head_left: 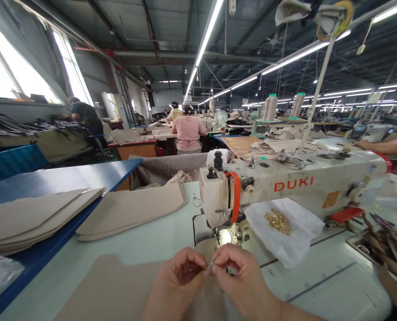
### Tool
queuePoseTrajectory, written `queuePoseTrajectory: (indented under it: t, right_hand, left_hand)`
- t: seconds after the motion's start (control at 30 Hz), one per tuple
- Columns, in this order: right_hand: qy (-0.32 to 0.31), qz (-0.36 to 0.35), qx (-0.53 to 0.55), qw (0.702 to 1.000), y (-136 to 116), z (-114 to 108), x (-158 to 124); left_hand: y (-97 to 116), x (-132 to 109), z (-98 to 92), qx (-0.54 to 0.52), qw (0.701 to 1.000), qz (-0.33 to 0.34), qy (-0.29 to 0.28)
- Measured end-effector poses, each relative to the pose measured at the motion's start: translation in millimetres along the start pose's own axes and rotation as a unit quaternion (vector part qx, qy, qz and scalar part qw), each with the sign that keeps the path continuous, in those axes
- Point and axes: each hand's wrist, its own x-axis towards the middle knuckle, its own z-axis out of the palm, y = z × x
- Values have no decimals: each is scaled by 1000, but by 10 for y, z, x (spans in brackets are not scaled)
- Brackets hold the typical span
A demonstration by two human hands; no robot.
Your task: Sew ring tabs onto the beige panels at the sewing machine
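At the lower centre of the frame, just below the machine (295,178), we pinch a small strip (210,266) between our closed fingertips, the left hand (182,274) and the right hand (240,273) nearly meeting over it. It looks thin, short and pale grey, with a tiny yellowish glint at its left end too small for us to make out, and most of it is hidden by our fingers. Beneath, a flat beige panel (111,285) lies on our pale green desk (151,240), while gold pieces (278,222) sit heaped on a white sheet (298,247) at right of centre.
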Motion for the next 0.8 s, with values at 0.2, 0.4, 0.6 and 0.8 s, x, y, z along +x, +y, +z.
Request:
queuePoseTrajectory:
  t: [0.2,0.4,0.6,0.8]
  right_hand:
    - [-12,45,26,999,-4,-13,-24]
    - [-35,89,25,995,-16,-55,-36]
    - [-56,59,-81,993,-55,-113,-47]
    - [-71,-10,-187,980,-87,-156,-59]
  left_hand:
    - [-46,-46,-26,97,991,91,19]
    - [-37,-91,-27,168,978,126,20]
    - [-33,-88,-27,201,971,133,15]
    - [-75,-84,-37,217,969,119,-2]
